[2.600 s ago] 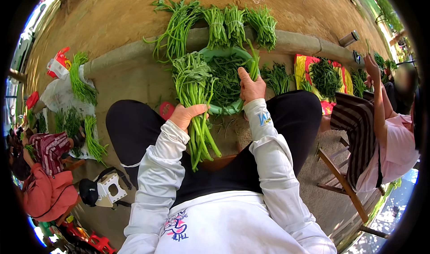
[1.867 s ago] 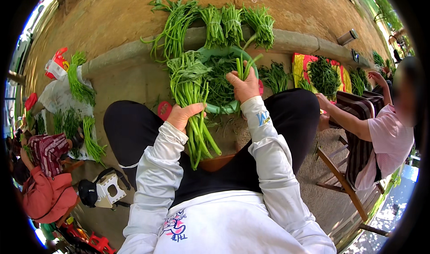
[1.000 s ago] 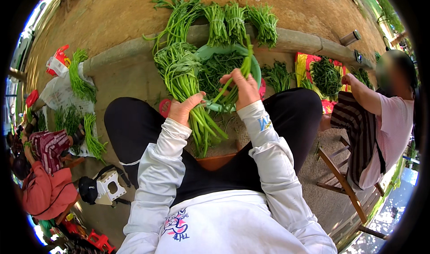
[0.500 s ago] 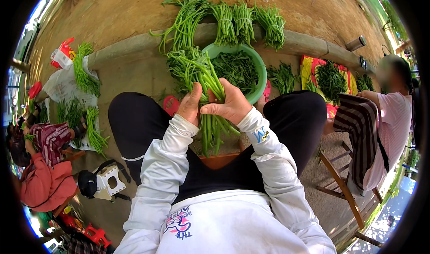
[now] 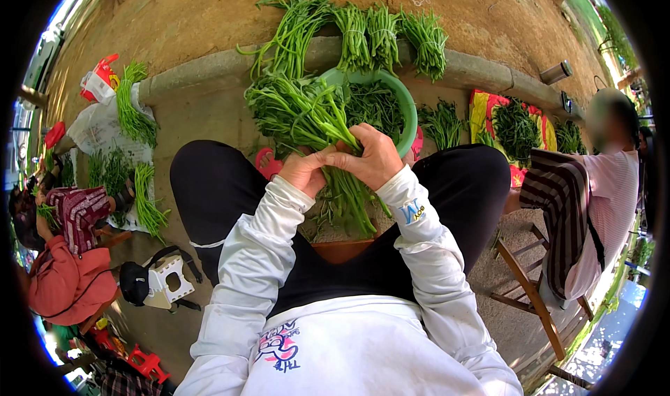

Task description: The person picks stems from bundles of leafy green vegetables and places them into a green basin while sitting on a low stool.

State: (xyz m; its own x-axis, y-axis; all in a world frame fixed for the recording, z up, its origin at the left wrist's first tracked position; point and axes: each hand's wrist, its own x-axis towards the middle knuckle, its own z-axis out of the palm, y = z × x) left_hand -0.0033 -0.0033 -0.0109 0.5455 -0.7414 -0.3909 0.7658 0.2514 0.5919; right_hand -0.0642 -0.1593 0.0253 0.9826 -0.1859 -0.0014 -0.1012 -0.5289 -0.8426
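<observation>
A bunch of leafy greens is held over my lap, its leafy tops toward the far left and its long stems toward the near right. My left hand wraps the stems from the left, fingers partly hidden beneath. From the right, my right hand closes round the same stems, and the two thumbs meet in front. Just beyond the bunch stands a green plastic basin, part hidden by it, with loose dark green leaves inside.
Tied bundles of greens and a loose pile rest along the concrete kerb. More greens lie on a red-yellow sack at right, beside a seated person. Another person sits at left near a small white stool.
The bunch has turned, with its leafy tops farther left and its stem ends swung right. My hands have moved slightly right and changed their hold, thumbs now together.
</observation>
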